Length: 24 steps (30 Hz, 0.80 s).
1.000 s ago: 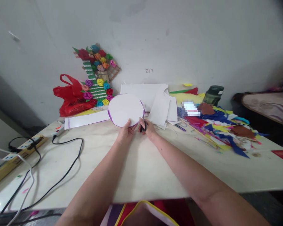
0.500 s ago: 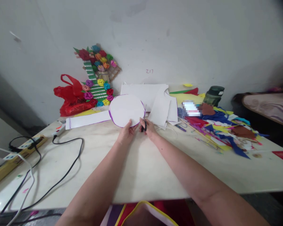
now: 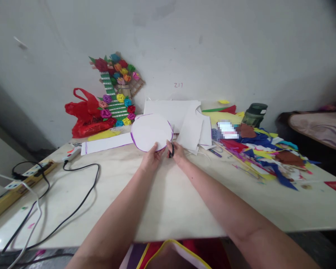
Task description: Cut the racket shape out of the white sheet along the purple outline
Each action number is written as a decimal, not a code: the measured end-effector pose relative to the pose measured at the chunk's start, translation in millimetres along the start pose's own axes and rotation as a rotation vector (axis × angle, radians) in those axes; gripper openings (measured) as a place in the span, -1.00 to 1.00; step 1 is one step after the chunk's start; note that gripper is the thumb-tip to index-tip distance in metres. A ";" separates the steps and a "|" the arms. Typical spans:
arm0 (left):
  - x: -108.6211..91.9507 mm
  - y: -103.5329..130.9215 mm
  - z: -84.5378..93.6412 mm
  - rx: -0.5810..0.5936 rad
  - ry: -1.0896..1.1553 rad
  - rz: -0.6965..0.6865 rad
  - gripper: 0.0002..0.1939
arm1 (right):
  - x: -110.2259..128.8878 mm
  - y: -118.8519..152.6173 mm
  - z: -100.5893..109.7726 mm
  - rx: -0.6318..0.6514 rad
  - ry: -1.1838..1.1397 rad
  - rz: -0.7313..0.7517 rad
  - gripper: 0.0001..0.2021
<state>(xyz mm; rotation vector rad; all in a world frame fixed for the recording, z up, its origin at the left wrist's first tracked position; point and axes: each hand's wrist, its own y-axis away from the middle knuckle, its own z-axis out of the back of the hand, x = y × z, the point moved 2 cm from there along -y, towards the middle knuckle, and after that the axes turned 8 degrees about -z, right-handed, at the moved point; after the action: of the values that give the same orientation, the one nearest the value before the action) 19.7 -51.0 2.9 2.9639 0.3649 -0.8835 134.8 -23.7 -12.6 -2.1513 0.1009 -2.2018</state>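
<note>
A white cardboard piece (image 3: 151,131) has a round part with a purple outline and a long strip reaching left over the table. My left hand (image 3: 152,157) pinches its lower edge, thumb on top and fingers beneath. In my right hand (image 3: 178,152) is a pair of scissors (image 3: 171,150) with dark handles, fingers closed round them. The blades point up and away along the right edge of the round part; whether they are parted I cannot tell.
White cardboard sheets (image 3: 189,125) lie behind. Coloured scraps (image 3: 277,157), a phone (image 3: 227,129), a pen (image 3: 215,152) and a green bottle (image 3: 254,115) are right. Paper flowers (image 3: 119,108), a red bag (image 3: 85,116), a power strip (image 3: 25,179) and cables (image 3: 96,179) are left.
The view has shifted very slightly, and the round cardboard sits a touch further right against the scissors. Both hands keep the same grip.
</note>
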 end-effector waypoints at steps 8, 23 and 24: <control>2.5 -3.4 3.6 0.001 0.039 0.018 -0.53 | -0.4 -0.3 -0.1 0.003 0.006 -0.030 -0.58; 3.6 -3.5 4.3 -0.025 0.003 0.024 -0.58 | -1.3 -2.1 -1.0 -0.032 0.073 -0.062 -0.61; 3.6 -3.6 4.2 -0.030 0.004 0.022 -0.59 | -1.2 -2.0 -1.2 -0.034 0.072 -0.068 -0.62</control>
<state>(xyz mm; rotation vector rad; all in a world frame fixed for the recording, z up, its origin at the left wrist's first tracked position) 19.5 -47.1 -2.4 2.9368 0.3417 -0.8622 133.7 -21.6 -13.6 -2.1231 0.0704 -2.3318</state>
